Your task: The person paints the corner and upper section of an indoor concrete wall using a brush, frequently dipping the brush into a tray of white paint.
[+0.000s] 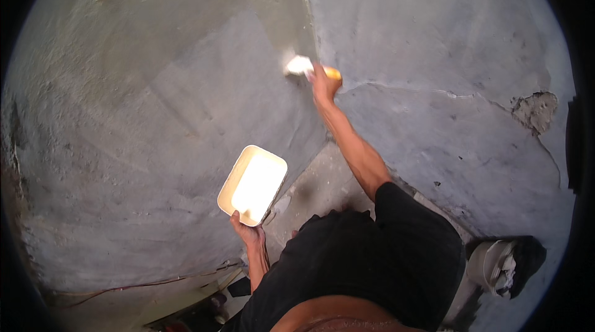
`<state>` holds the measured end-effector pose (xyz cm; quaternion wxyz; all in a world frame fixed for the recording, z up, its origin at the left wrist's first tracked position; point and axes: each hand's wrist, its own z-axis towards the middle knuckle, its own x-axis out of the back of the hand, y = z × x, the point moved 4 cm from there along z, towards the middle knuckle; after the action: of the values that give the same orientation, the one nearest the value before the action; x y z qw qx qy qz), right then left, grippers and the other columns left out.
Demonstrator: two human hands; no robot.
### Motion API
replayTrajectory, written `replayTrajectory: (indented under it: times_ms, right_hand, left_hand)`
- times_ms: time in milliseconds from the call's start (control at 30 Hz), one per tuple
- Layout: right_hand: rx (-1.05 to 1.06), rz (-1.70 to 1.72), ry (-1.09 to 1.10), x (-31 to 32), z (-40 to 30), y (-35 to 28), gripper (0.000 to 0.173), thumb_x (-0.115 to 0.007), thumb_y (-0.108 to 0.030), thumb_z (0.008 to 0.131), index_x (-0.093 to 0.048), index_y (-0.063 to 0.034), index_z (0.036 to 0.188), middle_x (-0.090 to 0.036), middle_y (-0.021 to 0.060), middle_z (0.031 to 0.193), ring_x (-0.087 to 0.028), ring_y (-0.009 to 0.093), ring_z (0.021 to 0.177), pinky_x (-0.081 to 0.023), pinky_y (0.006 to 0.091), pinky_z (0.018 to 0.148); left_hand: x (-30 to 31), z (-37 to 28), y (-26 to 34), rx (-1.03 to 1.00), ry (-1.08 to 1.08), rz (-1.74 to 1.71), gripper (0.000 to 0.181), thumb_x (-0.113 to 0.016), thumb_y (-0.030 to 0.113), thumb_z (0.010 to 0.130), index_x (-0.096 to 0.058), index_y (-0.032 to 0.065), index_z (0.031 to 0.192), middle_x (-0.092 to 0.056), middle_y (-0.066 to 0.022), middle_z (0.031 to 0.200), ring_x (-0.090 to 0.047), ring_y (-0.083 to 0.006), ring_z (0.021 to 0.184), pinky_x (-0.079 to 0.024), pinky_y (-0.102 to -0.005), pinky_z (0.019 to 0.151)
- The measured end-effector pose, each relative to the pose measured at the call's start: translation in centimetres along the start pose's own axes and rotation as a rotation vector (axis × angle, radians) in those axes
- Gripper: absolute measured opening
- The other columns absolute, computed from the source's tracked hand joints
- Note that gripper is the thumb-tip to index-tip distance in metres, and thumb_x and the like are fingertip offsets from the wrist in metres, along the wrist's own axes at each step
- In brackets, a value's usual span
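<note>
My right hand [325, 82] grips a paintbrush [300, 66] by its yellow-orange handle. The brush head is white and blurred, and it meets the grey plastered wall [209, 113] close to the corner. In my left hand [250, 232] is a cream rectangular plastic tub [228, 191], held by its near end with the thumb over the rim. Bright white paint [260, 181] or a similar liquid fills much of the tub's bottom. The tub is tilted in the picture and sits below and left of the brush.
A second wall [441, 44] meets the first at the corner; it bears a crack and a broken plaster patch [536, 111]. On the floor [320, 183] at lower right stands a bucket [488, 264] beside a black bag. Thin cables [135, 286] run along the lower left.
</note>
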<state>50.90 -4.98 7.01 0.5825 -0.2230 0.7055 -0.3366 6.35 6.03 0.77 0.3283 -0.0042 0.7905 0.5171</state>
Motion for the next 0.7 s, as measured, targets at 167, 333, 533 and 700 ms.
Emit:
replayTrajectory:
  times_ms: [167,333,533,700]
  right_hand:
    - [0.241,0.279,-0.327,-13.5,-3.3,-16.7,0.015,-0.067,-0.006,0.083,-0.062,0.0083,0.085,-0.067,0.0142,0.080,-0.063,0.016,0.059,-0.054,0.0287,0.056]
    - [0.260,0.388,-0.392,-14.3,-3.8,-15.5,0.018,-0.066,-0.008,0.088,-0.063,0.0087,0.094,-0.069,0.0150,0.086,-0.069,0.020,0.070,-0.060,0.0313,0.064]
    - [-0.046,0.013,-0.137,2.2,-3.0,2.3,0.025,-0.068,-0.010,0.089,-0.062,0.0085,0.105,-0.069,0.0140,0.091,-0.071,0.022,0.076,-0.059,0.0316,0.067]
    - [-0.125,-0.293,0.015,7.0,-3.0,5.9,0.023,-0.070,-0.009,0.085,-0.062,0.0087,0.097,-0.069,0.0136,0.085,-0.069,0.020,0.064,-0.057,0.0289,0.056]
  left_hand:
    - [0.5,0.1,-0.2,0.012,0.004,0.012,0.052,-0.056,0.046,0.089,-0.051,0.0066,0.123,-0.062,-0.0057,0.108,-0.063,-0.0183,0.087,-0.049,-0.0321,0.063]
    - [-0.1,-0.4,0.1,0.023,-0.022,-0.047,0.051,-0.056,0.039,0.091,-0.051,0.0024,0.126,-0.062,-0.0070,0.115,-0.063,-0.0191,0.104,-0.055,-0.0342,0.083]
    - [0.1,-0.9,0.2,-0.017,0.029,-0.031,0.055,-0.058,0.040,0.089,-0.050,0.0019,0.127,-0.061,-0.0076,0.119,-0.061,-0.0209,0.109,-0.051,-0.0362,0.091]
    - [0.7,-0.9,0.2,-0.008,0.008,-0.007,0.056,-0.059,0.039,0.088,-0.049,0.0020,0.128,-0.061,-0.0084,0.121,-0.061,-0.0218,0.110,-0.051,-0.0364,0.091]
